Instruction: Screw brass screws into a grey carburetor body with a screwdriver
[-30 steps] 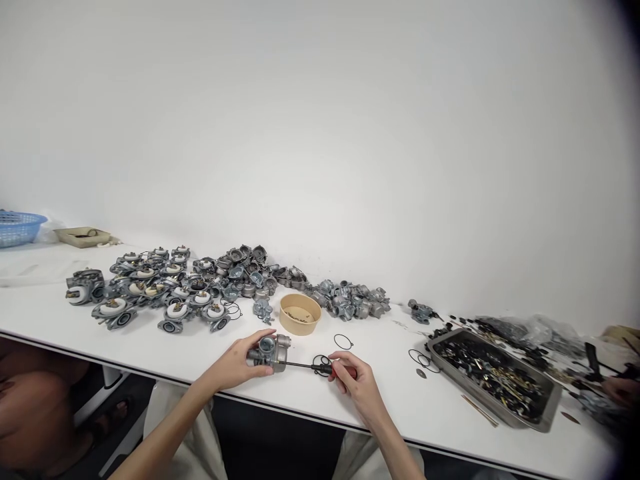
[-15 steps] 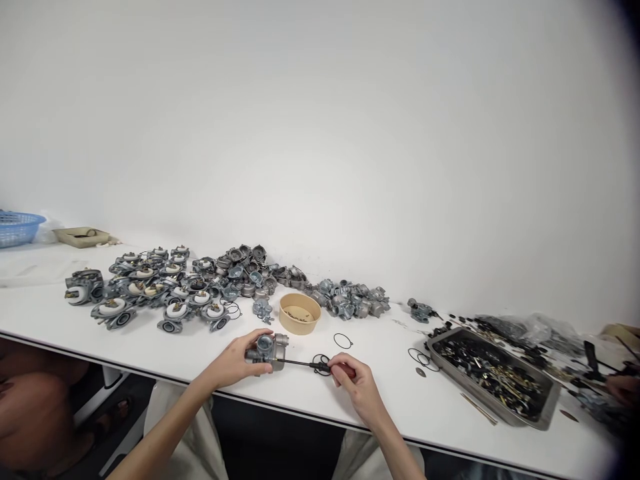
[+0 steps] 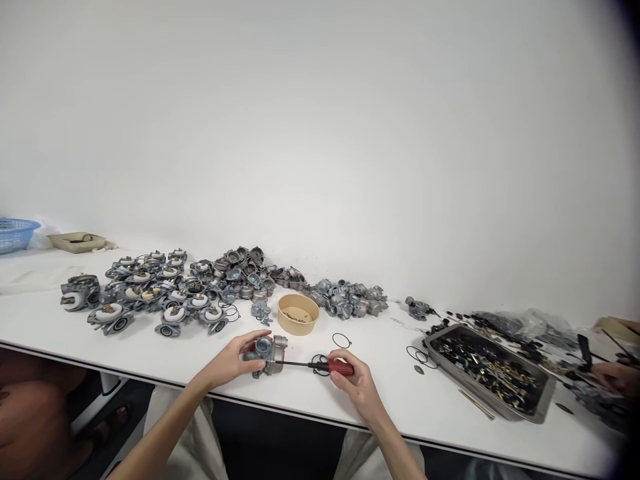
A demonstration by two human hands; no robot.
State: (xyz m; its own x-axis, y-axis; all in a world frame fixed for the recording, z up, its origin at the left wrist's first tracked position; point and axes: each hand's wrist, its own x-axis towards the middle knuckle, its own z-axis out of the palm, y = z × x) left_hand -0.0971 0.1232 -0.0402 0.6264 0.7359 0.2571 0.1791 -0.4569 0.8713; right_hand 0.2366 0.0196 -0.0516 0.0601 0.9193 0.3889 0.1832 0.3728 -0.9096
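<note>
Near the front edge of the white table, my left hand grips a grey metal carburetor lying on its side. My right hand is closed round the red handle of a screwdriver. Its long dark shaft runs left to the carburetor's right side, and the tip meets the body there; exactly what it sits on is too small to make out. A thin black rubber ring lies partly behind the screwdriver. Another black ring rests a little farther back.
Beyond my hands stands a tan paper bowl with small parts. Carburetor bodies with white floats crowd the left; loose metal bowls are heaped behind. At right are a metal tray of small parts and another person's hand.
My right fingers have shifted on the screwdriver, so more of the red handle shows. The carburetor has turned slightly in my left hand. The view has moved a little.
</note>
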